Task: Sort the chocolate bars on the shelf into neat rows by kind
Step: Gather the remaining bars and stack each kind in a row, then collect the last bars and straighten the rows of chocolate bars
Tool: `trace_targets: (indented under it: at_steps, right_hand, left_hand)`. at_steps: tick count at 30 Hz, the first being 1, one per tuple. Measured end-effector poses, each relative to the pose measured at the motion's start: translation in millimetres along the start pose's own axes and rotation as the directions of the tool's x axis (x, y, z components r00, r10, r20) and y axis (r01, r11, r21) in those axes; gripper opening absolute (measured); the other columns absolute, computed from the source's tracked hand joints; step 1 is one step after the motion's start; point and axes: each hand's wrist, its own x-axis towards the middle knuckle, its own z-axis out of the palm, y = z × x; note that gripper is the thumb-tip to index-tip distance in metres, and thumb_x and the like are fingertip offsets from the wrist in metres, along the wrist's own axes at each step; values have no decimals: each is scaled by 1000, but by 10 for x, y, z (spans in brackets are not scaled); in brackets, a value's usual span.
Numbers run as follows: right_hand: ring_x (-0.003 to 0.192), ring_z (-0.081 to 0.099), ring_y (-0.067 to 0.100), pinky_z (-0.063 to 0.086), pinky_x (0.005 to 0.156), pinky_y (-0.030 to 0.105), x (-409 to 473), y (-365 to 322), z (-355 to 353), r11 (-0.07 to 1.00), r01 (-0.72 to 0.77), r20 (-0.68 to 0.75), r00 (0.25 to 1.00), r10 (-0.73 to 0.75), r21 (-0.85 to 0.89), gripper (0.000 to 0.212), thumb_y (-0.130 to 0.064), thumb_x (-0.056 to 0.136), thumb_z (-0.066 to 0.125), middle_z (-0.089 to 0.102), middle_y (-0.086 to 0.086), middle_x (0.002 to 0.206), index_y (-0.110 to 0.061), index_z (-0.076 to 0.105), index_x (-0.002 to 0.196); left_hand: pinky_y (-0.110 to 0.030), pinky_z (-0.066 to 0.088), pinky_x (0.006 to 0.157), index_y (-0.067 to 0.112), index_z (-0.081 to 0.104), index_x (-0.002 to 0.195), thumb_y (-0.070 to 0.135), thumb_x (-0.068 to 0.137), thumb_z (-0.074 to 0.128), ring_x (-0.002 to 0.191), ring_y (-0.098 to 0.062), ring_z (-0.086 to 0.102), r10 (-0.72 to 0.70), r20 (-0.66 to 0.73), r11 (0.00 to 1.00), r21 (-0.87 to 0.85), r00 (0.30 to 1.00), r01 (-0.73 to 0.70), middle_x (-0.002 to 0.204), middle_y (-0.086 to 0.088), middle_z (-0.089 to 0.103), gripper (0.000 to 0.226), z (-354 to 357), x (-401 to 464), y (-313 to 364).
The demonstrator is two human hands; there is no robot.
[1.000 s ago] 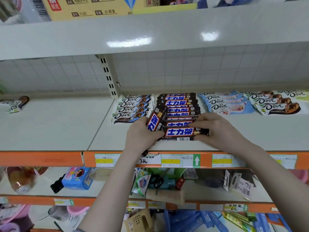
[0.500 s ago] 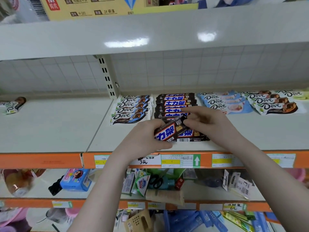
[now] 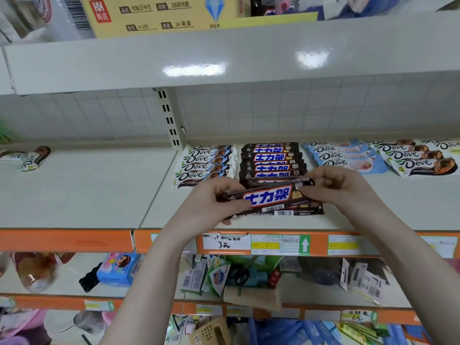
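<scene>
A dark Snickers bar [image 3: 270,196] hangs just above the front of the Snickers row [image 3: 270,158], tilted, its right end higher. My left hand [image 3: 211,204] grips its left end and my right hand [image 3: 341,186] pinches its right end. More Snickers bars [image 3: 283,212] lie flat under it at the front of the shelf [image 3: 99,195]. Left of that row is a row of dark Dove bars [image 3: 206,163]. To the right lie pale blue Dove bars [image 3: 346,158] and white-green Dove bars [image 3: 418,158].
Two stray Dove bars [image 3: 27,156] lie at the far left of the shelf. An orange price rail [image 3: 67,241] edges its front. A white shelf board [image 3: 224,53] hangs overhead. Lower shelves hold mixed goods such as a blue pack [image 3: 117,268].
The Snickers bar stood nearly upright in my left hand; both hands have since turned it almost level across the front of the row. My right hand left the front bars and took its right end.
</scene>
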Motion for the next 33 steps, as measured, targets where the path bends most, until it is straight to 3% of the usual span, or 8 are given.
trace_targets:
  at_steps: [6,9,11,16,22,26,29,33]
  right_hand:
    - [62,54,22,45,62,35,-208,166,-103,968,-119,-105,990,98,-222,16,-9,72,73,57,18,70,-23,68,77]
    - [69,59,22,46,65,33,-251,204,-125,909,-147,-133,986,102,-389,15,-12,74,73,61,11,74,-23,65,80]
    - [73,60,19,45,64,29,-259,227,-117,862,-155,-154,984,91,-483,14,-16,75,72,63,2,74,-25,64,81]
    - [76,59,18,43,62,26,-213,271,-55,785,-147,-193,981,36,-602,14,-24,79,68,65,2,80,-25,64,93]
    - [77,53,16,36,59,22,-209,278,-66,679,-78,-147,988,-44,-730,18,-28,79,67,58,-2,81,-23,64,96]
    - [92,55,23,36,75,27,-121,205,31,615,42,-125,966,-226,-787,19,-24,81,66,63,5,93,-16,66,98]
    - [101,53,24,35,85,28,31,188,299,555,130,-21,966,-257,-821,27,-28,85,61,64,7,107,-13,64,108]
    - [107,50,26,37,94,36,207,148,876,470,257,142,953,-266,-844,38,-34,88,54,60,7,113,-13,57,118]
  left_hand:
    - [-17,52,53,21,62,89,16,76,74,57,-6,64,-27,-81,994,107,996,35,90,10,66,18,239,76,-114]
    - [-4,42,54,22,60,86,20,74,76,63,6,56,28,-117,957,288,993,7,80,19,60,20,350,109,-170]
    - [-2,39,55,23,61,86,22,73,77,65,9,54,31,-139,949,315,990,14,77,22,57,20,381,126,-196]
    - [-6,39,58,23,63,90,28,73,77,74,0,56,18,-183,926,375,983,53,82,15,60,22,393,151,-231]
    - [-22,41,69,26,63,93,33,74,75,85,-12,56,-8,-231,883,456,973,115,97,3,60,24,406,103,-212]
    - [-31,42,85,22,62,110,33,79,69,100,-23,54,59,-434,812,545,899,210,110,-2,58,33,347,1,-197]
    - [-37,39,92,17,58,121,36,83,63,108,-29,51,73,-579,719,595,812,360,120,-8,58,43,235,-93,-228]
    - [-36,35,95,16,53,128,38,84,59,115,-30,46,7,-684,678,539,730,499,127,-8,54,49,-37,-279,-355]
